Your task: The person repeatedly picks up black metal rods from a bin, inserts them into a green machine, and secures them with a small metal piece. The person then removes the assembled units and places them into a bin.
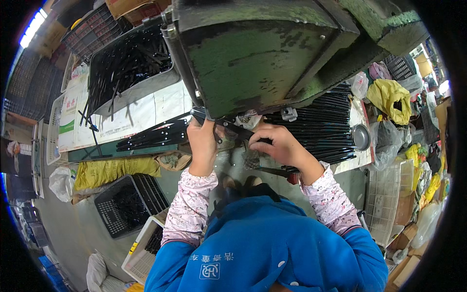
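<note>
My left hand (202,143) is closed around one end of a black flat metal bar (237,130), just below the front of a green, worn machine (243,63). The bar slants down to my right hand (278,145), whose fingers are curled in a pinch at its other end. Left of my left hand lies a fanned pile of black strips (155,136) with shiny rivets. Beyond my right hand a thick row of black rods (323,129) lies side by side. My fingertips partly hide the bar's ends.
A grey tub (146,90) of loose black strips stands at the far left. A round metal dish (361,137) sits by the rods. Below on the floor are a black crate (114,204) and a white basket (141,253). Yellow sacks (389,100) lie at the right.
</note>
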The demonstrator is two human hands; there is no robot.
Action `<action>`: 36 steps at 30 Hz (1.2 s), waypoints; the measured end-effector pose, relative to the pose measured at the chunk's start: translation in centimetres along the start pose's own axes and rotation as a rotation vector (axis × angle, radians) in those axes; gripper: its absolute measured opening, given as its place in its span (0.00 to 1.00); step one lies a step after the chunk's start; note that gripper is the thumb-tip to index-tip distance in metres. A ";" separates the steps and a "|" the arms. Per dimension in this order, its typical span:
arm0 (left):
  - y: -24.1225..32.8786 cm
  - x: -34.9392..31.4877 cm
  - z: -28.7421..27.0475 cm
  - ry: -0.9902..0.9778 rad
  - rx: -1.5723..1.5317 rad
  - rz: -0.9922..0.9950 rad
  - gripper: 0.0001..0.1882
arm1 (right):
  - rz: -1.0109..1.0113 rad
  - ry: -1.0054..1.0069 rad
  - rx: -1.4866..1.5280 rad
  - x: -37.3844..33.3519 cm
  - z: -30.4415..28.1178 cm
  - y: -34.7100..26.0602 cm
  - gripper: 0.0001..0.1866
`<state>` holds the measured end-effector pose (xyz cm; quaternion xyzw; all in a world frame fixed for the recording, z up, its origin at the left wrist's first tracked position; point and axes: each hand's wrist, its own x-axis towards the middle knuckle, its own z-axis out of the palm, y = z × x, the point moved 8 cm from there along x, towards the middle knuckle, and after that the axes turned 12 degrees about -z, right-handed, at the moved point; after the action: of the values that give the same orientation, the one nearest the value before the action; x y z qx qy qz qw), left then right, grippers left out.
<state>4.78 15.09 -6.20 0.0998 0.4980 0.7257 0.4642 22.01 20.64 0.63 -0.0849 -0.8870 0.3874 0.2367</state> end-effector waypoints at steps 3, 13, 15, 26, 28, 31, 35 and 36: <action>-0.6 0.5 -0.8 0.040 0.058 -0.029 0.11 | 0.002 0.143 -0.096 0.0 -0.7 1.0 0.08; -0.1 -0.1 -1.7 0.001 0.298 -0.193 0.11 | 0.096 0.346 -0.655 2.7 3.7 3.2 0.19; -0.2 -0.5 -2.3 0.049 0.328 -0.184 0.14 | 0.097 0.497 -0.141 2.6 2.5 2.9 0.12; 2.4 -6.1 -3.1 0.366 0.656 0.517 0.15 | 0.277 0.032 -0.909 -18.8 -2.8 15.1 0.04; 2.2 -7.0 -1.0 0.307 0.682 0.555 0.11 | 0.195 -0.018 -0.958 -18.4 -2.9 14.3 0.02; 1.7 -7.9 1.6 0.181 0.764 0.595 0.07 | 0.097 -0.102 -1.024 -17.6 -1.7 14.4 0.03; 0.7 -8.5 4.7 0.012 0.780 0.479 0.04 | 0.050 -0.046 -1.006 -15.9 -2.3 14.3 0.06; 0.2 -8.3 5.2 -0.028 0.774 0.426 0.07 | 0.006 0.004 -0.916 -15.2 -2.2 13.6 0.07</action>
<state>12.41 11.92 -0.91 0.3764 0.6951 0.5637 0.2395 35.95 26.30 -13.31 -0.1843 -0.9661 -0.0444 0.1753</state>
